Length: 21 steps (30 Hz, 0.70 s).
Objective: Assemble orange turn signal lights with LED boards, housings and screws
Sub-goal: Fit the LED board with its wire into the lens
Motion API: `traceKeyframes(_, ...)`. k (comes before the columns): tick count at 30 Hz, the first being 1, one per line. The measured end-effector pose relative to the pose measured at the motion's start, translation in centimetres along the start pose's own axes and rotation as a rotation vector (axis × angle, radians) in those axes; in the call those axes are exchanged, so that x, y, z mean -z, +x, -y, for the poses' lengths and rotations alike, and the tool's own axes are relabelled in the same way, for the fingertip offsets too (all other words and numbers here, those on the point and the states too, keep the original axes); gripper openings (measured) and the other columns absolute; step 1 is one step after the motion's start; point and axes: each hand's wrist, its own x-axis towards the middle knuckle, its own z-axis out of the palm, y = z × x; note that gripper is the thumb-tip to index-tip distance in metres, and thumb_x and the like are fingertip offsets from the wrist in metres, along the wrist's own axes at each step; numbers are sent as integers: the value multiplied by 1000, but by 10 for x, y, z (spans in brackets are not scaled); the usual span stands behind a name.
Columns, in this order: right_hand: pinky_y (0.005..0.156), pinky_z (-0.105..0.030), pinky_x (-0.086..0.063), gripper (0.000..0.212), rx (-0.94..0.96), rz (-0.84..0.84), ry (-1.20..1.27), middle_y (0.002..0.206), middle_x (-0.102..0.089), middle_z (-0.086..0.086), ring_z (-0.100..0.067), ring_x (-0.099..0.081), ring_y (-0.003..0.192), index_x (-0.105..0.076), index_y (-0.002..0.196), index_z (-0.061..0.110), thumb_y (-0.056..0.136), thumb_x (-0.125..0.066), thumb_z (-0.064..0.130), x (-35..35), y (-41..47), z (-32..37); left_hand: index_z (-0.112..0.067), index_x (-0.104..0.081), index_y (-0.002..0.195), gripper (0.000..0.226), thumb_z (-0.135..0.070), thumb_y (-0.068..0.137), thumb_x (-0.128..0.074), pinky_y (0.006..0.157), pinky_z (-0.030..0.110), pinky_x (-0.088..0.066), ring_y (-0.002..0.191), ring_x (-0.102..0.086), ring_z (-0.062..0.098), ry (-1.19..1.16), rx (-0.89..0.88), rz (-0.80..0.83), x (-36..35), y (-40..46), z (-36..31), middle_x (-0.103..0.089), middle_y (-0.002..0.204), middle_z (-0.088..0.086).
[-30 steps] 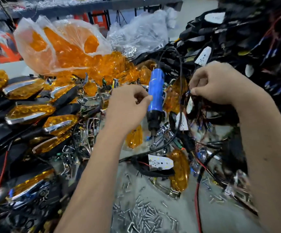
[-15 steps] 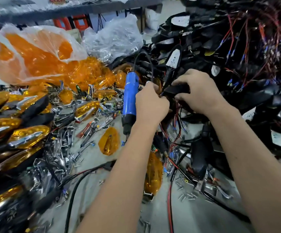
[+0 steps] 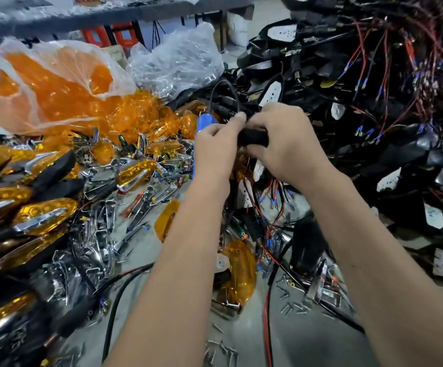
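Both hands meet at one black housing (image 3: 253,136): the right hand (image 3: 288,144) curls round it from the right, and the left hand (image 3: 216,152) pinches its near end with thumb and fingertips while also clasping the blue screwdriver (image 3: 204,123) against the palm. That housing's long axis runs left to right, across the forearms, and it is held above the counter (image 3: 307,343), hard against the heap of black housings and wires (image 3: 374,102) to the right. Whether it is free of that tangle I cannot tell. The screwdriver points down, just left of the housing, so the left hand is nearer for driving. Loose screws (image 3: 291,305) lie scattered below. An open plastic bag (image 3: 56,83) holds orange lenses.
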Motion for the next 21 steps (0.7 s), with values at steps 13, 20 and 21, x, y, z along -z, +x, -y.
traceKeyframes(13,72,-15,-49,22,13,152,305,91,-67,3,-7,-59,73,-77,105,21,87,-80,33,-6,34,110,-9,-54,89,32,-26,111,-38,36,17,-38,38,-52,12,-313,134,-115,106,-2,-14,-62,57,4)
traceKeyframes(20,73,-35,-46,47,-143,582,-147,83,-62,-4,-28,-60,85,-68,101,13,105,-47,55,-1,31,78,-10,-43,93,20,-21,108,-38,33,15,-30,33,-44,10,-356,156,-182,106,0,-11,-62,80,15)
traceKeyframes(21,69,-34,-45,47,-149,665,-147,76,-62,-2,-26,-60,79,-71,99,11,108,-45,49,0,29,77,-10,-42,94,18,-22,108,-38,33,16,-30,34,-44,10,-328,150,-189,106,1,-11,-61,86,16)
